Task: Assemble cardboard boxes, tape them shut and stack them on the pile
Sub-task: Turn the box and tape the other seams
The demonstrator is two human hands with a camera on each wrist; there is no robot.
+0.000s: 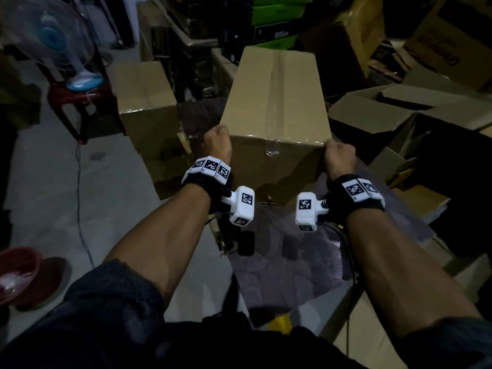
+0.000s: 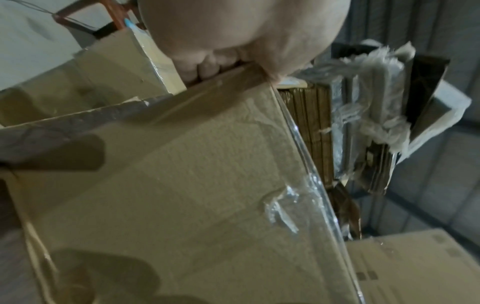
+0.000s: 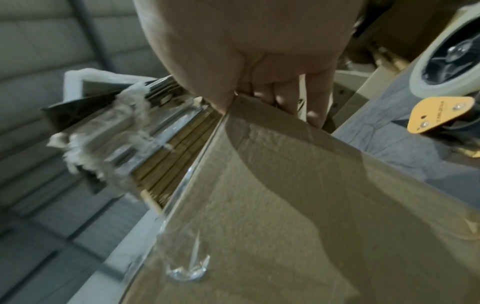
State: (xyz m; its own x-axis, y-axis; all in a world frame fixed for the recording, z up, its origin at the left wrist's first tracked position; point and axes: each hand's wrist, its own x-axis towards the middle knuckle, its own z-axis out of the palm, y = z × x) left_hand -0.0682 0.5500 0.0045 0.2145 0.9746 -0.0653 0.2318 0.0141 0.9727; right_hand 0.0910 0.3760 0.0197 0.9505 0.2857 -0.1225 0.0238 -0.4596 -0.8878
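Taped box [image 1: 277, 102], frame centre: likely light, stiff, tape slick. Left hand [image 1: 217, 143] and right hand [image 1: 339, 154] clamped on near top corners; lower edges probably safer.

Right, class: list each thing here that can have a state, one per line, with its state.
Taped box: closed, top seam taped, gripped at both near corners.
Left hand: grips the box's near left corner.
Right hand: grips the near right corner.
Second box: closed, standing left of the held box.
Open boxes: flaps up, untaped.
Fan: on the red chair; running or not, cannot tell.
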